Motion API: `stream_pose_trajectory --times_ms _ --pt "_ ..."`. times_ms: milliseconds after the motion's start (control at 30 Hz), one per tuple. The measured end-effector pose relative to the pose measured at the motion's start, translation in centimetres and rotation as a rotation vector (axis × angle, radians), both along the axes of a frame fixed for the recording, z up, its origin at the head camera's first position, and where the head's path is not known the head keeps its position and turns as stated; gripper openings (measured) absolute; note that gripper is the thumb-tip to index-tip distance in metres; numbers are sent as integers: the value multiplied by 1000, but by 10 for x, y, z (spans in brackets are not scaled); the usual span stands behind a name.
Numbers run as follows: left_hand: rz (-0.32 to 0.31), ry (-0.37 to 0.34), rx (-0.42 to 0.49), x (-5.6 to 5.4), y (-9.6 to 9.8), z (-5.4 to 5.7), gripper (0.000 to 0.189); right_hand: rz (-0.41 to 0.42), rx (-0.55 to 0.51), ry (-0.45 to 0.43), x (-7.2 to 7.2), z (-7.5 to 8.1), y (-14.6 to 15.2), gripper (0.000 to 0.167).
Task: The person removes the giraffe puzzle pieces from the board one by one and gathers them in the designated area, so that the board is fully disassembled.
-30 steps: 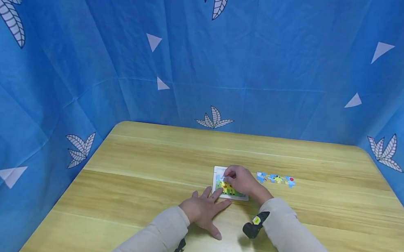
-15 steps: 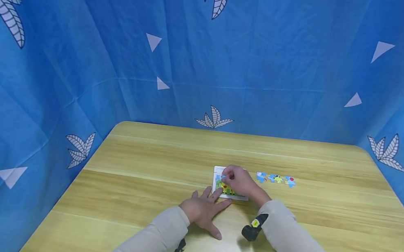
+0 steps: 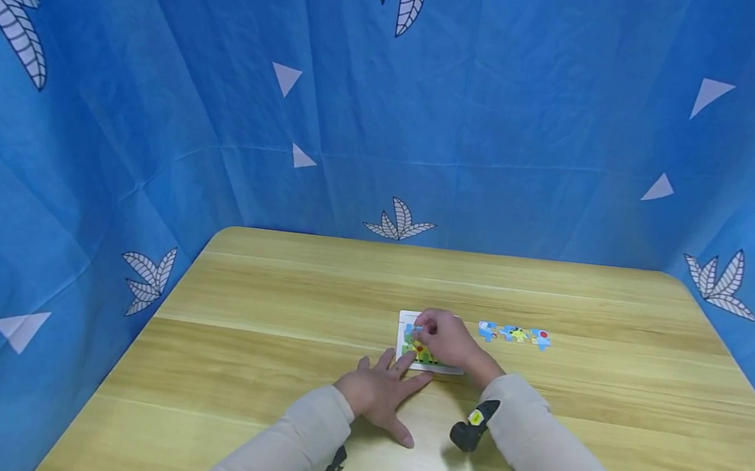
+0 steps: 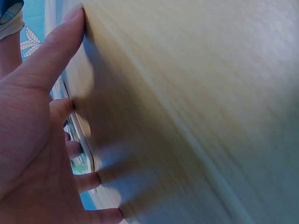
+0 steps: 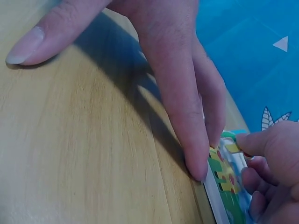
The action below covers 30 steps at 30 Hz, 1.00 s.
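A white-framed jigsaw puzzle (image 3: 405, 365) with a yellow giraffe picture lies near the middle of the table. My left hand (image 3: 380, 397) is spread at its near left edge, fingertips on the frame and thumb out to the right. Above the puzzle's upper left part, my right hand (image 3: 448, 338) pinches a small puzzle piece (image 5: 232, 148) between thumb and fingers. The right wrist view shows that piece partly under the fingertip, against the picture; the hand hides much of it. Fingers of the left hand (image 4: 35, 135) line the frame's edge in the left wrist view.
To the right of the frame lie a blue piece (image 3: 488, 330), a yellow and blue piece (image 3: 517, 333) and a blue piece with a red spot (image 3: 542, 338), in a row. The wooden table (image 3: 276, 279) ends at a blue patterned curtain (image 3: 530, 167).
The right hand has shifted slightly left and settled over the puzzle's upper left part with the puzzle piece. The left hand stays in place, and the loose pieces lie as before.
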<state>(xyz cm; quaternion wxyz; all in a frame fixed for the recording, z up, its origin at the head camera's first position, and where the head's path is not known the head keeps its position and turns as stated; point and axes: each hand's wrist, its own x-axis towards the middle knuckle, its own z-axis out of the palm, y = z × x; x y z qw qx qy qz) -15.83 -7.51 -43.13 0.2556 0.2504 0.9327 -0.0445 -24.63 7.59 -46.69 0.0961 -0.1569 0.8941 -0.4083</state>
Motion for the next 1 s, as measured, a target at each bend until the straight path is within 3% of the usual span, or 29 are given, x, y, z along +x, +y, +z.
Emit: stream_pose_trajectory --times_ms 300,800,1000 --pt "-3 11 18 1 -1 0 103 -50 -44 2 2 6 14 8" --pt "14 0 25 0 -1 -3 104 -99 -33 75 3 1 52 14" --pt "20 -3 35 1 -2 -2 104 -105 -37 65 5 -4 70 14"
